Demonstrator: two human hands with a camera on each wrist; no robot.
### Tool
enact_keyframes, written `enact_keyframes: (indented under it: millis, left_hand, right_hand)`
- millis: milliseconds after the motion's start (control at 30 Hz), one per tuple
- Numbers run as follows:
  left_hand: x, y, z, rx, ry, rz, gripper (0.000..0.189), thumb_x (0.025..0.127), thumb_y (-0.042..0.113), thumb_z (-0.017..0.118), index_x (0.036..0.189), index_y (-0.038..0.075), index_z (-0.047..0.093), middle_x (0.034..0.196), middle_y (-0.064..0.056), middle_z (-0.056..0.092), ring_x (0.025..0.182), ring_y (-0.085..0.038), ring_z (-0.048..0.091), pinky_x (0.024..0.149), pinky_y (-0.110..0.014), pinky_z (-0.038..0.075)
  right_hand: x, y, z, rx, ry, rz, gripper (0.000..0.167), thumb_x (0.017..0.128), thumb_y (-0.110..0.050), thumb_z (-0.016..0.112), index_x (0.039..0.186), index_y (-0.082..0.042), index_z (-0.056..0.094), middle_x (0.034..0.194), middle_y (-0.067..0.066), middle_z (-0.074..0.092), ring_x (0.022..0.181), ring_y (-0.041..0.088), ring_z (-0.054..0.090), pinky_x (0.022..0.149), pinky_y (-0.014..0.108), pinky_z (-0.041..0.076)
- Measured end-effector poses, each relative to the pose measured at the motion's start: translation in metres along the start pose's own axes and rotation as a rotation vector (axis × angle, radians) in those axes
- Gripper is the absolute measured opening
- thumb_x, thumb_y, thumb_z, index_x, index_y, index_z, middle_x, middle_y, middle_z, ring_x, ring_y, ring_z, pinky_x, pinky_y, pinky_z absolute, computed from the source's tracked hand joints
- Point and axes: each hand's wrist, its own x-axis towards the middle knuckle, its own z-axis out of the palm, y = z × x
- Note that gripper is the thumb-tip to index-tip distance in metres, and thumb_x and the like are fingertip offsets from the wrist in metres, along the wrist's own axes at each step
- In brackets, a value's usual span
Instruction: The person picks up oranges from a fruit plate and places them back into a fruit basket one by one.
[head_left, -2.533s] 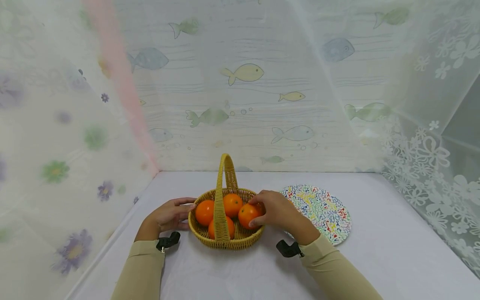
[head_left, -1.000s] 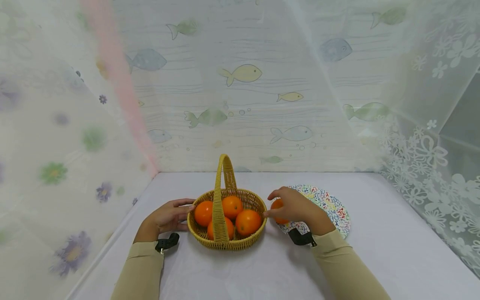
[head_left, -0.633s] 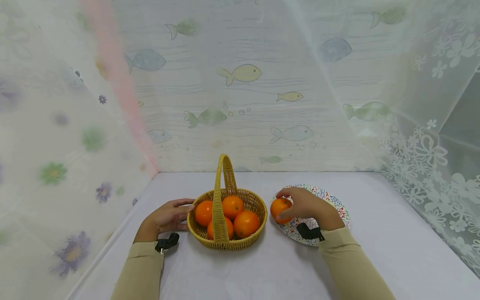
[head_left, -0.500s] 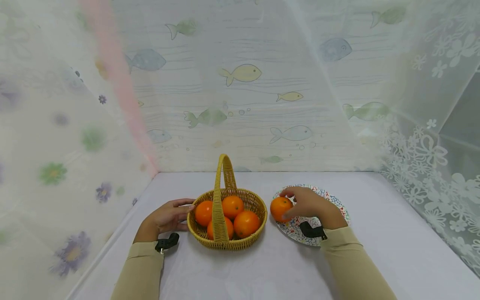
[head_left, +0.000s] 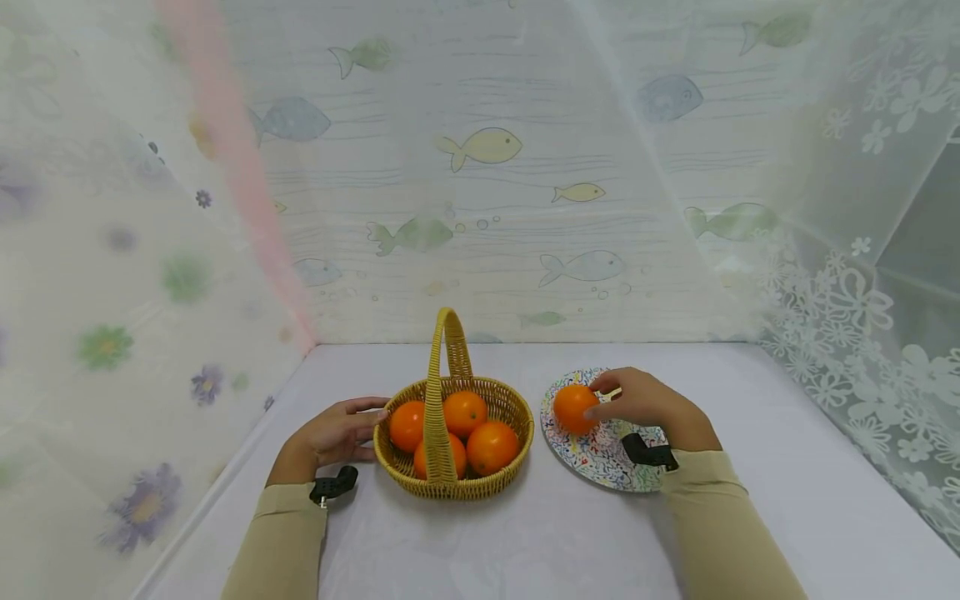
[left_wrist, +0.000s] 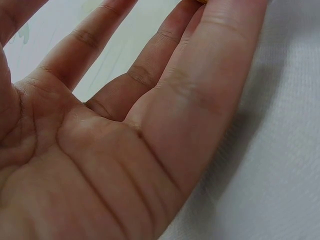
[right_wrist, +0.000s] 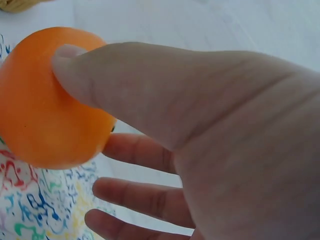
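My right hand [head_left: 641, 398] pinches an orange [head_left: 574, 408] between thumb and index finger, over the left part of a round plate [head_left: 592, 467] with many-coloured squiggles. In the right wrist view the thumb [right_wrist: 82, 75] presses the near side of the orange, and the other fingers are spread below, off the fruit. My left hand [head_left: 341, 435] touches the left rim of a yellow wicker basket [head_left: 465, 492] with an arched handle, its fingers fairly straight. Several oranges [head_left: 492, 447] lie in the basket; the handle hides part of one. The left wrist view shows mostly the palm [left_wrist: 90, 170].
A white cloth [head_left: 480, 550] covers the table. Behind it hangs a curtain [head_left: 480, 250] with printed fish. Flowered sheer fabric [head_left: 112, 375] bounds the left side, and white lace [head_left: 840, 325] the right. The basket handle rises high over the fruit.
My right hand was inside the basket at its right end; it has since carried an orange rightward, over the plate. My left hand and the basket have stayed almost in place.
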Motion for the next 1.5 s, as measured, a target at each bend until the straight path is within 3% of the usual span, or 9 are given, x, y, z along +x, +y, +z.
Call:
enact_keyframes:
  millis: [333, 600, 833, 1500]
  left_hand:
    - [0.001, 0.002, -0.002, -0.007, 0.001, -0.004, 0.058, 0.105, 0.026, 0.063, 0.155, 0.006, 0.042, 0.127, -0.003, 0.071, 0.109, -0.022, 0.071, 0.091, -0.05, 0.061]
    - [0.004, 0.004, 0.0, 0.001, 0.003, -0.01, 0.058, 0.105, 0.027, 0.063, 0.155, 0.007, 0.042, 0.129, -0.003, 0.07, 0.11, -0.022, 0.071, 0.092, -0.049, 0.061]
    - [0.006, 0.001, 0.0, -0.009, 0.005, -0.019, 0.057, 0.105, 0.027, 0.063, 0.154, 0.007, 0.044, 0.132, -0.005, 0.069, 0.111, -0.023, 0.07, 0.093, -0.051, 0.06]
    - [0.0, 0.0, -0.002, -0.019, -0.001, -0.016, 0.058, 0.105, 0.026, 0.063, 0.155, 0.006, 0.042, 0.127, -0.003, 0.071, 0.109, -0.022, 0.071, 0.092, -0.05, 0.061]
  right_hand:
    - [0.002, 0.009, -0.004, 0.074, -0.002, -0.027, 0.069, 0.09, -0.031, 0.079, 0.149, -0.01, 0.052, 0.139, 0.023, 0.06, 0.119, 0.038, 0.062, 0.097, 0.054, 0.057]
    - [0.008, 0.007, 0.003, 0.118, 0.001, -0.009, 0.088, 0.078, -0.024, 0.091, 0.154, -0.015, 0.046, 0.143, 0.02, 0.056, 0.117, 0.035, 0.063, 0.094, 0.053, 0.058]
    - [0.009, 0.01, 0.008, 0.09, 0.049, 0.014, 0.074, 0.081, -0.022, 0.088, 0.146, -0.014, 0.052, 0.142, 0.02, 0.059, 0.114, 0.035, 0.064, 0.094, 0.053, 0.058]
    - [0.006, -0.002, 0.004, 0.089, 0.116, -0.04, 0.07, 0.083, -0.027, 0.088, 0.144, -0.018, 0.054, 0.138, 0.015, 0.061, 0.111, 0.031, 0.067, 0.092, 0.048, 0.06]
